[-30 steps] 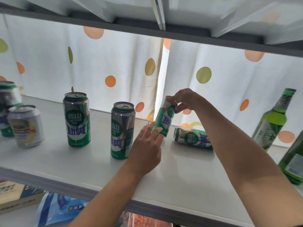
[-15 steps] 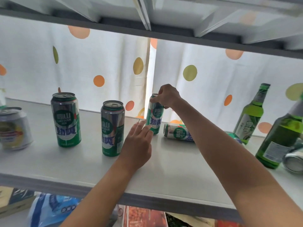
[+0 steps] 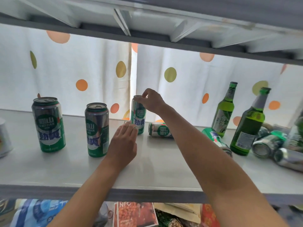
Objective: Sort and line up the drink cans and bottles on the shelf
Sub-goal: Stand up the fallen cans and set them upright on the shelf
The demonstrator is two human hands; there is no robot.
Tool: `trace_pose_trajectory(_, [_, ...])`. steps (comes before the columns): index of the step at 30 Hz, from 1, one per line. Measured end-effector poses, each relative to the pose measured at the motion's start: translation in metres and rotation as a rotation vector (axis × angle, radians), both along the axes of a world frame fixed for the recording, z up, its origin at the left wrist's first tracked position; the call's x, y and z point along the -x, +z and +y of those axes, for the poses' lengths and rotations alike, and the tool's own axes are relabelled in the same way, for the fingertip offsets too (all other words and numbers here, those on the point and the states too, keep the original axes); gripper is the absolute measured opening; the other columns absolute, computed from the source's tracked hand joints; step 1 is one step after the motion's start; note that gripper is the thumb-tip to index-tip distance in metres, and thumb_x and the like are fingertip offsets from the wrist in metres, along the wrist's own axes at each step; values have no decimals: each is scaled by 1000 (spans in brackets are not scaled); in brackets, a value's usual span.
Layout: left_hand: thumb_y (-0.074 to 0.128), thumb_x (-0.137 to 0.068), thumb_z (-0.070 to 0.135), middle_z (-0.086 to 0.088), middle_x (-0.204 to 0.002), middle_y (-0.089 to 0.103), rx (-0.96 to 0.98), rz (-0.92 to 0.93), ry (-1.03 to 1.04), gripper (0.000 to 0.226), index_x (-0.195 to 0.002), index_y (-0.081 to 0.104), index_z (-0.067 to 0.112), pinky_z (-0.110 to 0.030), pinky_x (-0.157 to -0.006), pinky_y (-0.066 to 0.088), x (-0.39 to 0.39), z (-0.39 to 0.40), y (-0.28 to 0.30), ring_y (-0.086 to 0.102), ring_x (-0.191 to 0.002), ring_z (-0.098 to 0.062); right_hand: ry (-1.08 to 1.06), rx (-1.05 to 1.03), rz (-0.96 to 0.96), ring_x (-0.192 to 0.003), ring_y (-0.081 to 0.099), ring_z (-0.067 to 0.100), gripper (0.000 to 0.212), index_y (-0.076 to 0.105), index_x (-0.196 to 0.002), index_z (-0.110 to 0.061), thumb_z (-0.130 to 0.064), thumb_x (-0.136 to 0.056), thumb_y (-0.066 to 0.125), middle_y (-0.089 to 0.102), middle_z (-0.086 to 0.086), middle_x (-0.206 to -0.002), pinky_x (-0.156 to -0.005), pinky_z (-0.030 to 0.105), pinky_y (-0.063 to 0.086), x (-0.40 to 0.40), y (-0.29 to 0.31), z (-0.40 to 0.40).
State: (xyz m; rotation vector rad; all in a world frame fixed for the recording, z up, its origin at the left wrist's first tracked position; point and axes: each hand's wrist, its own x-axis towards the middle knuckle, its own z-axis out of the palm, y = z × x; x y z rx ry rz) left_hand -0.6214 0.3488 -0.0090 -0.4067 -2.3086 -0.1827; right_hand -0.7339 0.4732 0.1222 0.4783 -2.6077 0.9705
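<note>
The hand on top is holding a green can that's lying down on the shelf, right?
Not quite. In the head view the right hand pinches the top of a green can that stands upright on the shelf; a different can lies down beside it.

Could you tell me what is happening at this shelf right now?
A person is tidying drinks on a white shelf. The right hand pinches the top of a green can that stands upright, while the left hand touches its base with straight fingers. Two matching cans already stand to its left. Another can lies on its side just right of it, near two upright green bottles.
</note>
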Motion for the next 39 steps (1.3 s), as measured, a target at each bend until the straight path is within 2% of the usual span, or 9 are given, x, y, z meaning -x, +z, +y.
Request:
trace_pose_trajectory(6, [61, -63, -5, -18, -118, 62, -13, 53, -60, 49, -111, 61, -1, -47, -105, 41, 0, 3, -1, 53, -120, -38, -38, 56, 69, -105, 55, 19, 35, 56, -120, -14, -32, -92, 64, 58, 11, -124, -88, 31, 44, -30, -13, 61])
trace_pose_trajectory(11, [61, -64, -6, -12, -123, 58, -158, 48, -171, 53, -115, 54, 6, -46, -102, 46, -2, 9, 6, 52, -119, -32, -145, 144, 109, -107, 55, 15, 26, 58, -116, -18, -24, -92, 63, 62, 5, -117, -85, 26, 38, -57, -42, 113])
trace_pose_trajectory(18, [55, -68, -7, -13, -132, 51, -510, -16, -173, 67, -131, 41, 9, -48, -94, 46, 27, 41, 19, 47, -121, -34, -225, -22, 216, -111, 58, 23, 27, 63, -115, -11, -5, -89, 59, 64, 6, -116, -93, 32, 44, -55, -67, 114])
trace_pose_trajectory(21, [55, -67, -13, -16, -132, 52, -410, 6, -176, 68, -133, 48, 4, -54, -91, 49, 42, 48, 17, 51, -118, -40, -232, -165, 366, -99, 60, 30, 27, 69, -100, -7, 5, -78, 56, 68, 9, -102, -90, 38, 45, -51, -75, 92])
trace_pose_trajectory(24, [53, -68, -12, -18, -130, 53, -251, 15, -202, 63, -130, 52, 2, -54, -97, 47, 51, 49, 10, 49, -122, -39, -233, -136, 370, -98, 60, 34, 31, 68, -98, -4, 8, -73, 56, 68, 11, -101, -90, 40, 43, -44, -81, 71])
trace_pose_trajectory(27, [51, -68, -8, -16, -130, 52, -200, 2, -207, 63, -130, 53, 4, -51, -101, 44, 59, 45, 0, 48, -125, -36, -180, -124, 361, -106, 59, 34, 38, 68, -110, -4, 4, -74, 60, 68, 12, -111, -97, 41, 42, -35, -97, 58])
trace_pose_trajectory(31, [55, -62, -11, -12, -126, 56, -366, 6, -156, 67, -126, 52, 7, -46, -96, 45, 66, 43, -1, 49, -117, -33, -107, -75, 345, -121, 51, 29, 64, 57, -134, -9, -21, -71, 62, 61, 10, -127, -110, 38, 35, -26, -98, 69])
trace_pose_trajectory(36, [53, -60, -14, -11, -122, 59, -439, 77, -139, 69, -125, 51, 9, -42, -90, 45, 69, 43, -2, 45, -110, -26, -60, -333, 108, -153, 7, 17, 88, 27, -156, -18, -26, -77, 66, 20, 7, -164, -124, 30, -1, -17, -105, 86])
trace_pose_trajectory(39, [52, -60, -14, -10, -123, 59, -426, 87, -147, 70, -126, 50, 10, -42, -91, 44, 69, 44, -3, 48, -110, -28, -67, -406, 116, -153, 3, 15, 93, 22, -158, -20, -31, -77, 66, 15, 5, -166, -123, 31, -6, -12, -107, 85])
